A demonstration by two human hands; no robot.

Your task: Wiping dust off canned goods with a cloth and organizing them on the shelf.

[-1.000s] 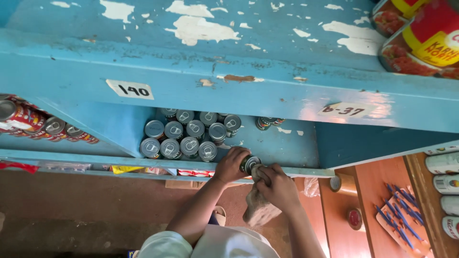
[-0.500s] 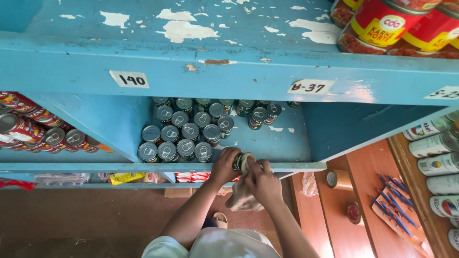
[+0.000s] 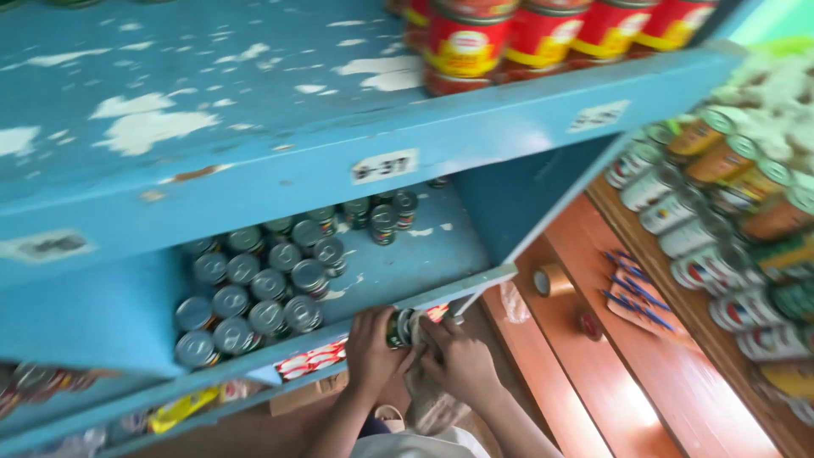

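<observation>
Head view: your left hand [image 3: 373,348] grips the small can [image 3: 399,328]; right hand [image 3: 458,360] closes around its cloth [image 3: 420,332] at 3 o'clock. Brace the can against the shelf edge [image 3: 475,284].

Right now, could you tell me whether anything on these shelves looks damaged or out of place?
The blue shelves are worn: paint has flaked off in white patches across the top board. The small cans stand in tidy rows, and both hands, left hand and right hand, grip one can at the shelf edge.

Both forearms are bare, with no watch, ring or glove showing. The left hand [image 3: 370,349] and right hand [image 3: 458,363] are uncovered. A pale, whitish garment [image 3: 415,444] shows at the bottom edge.
</observation>
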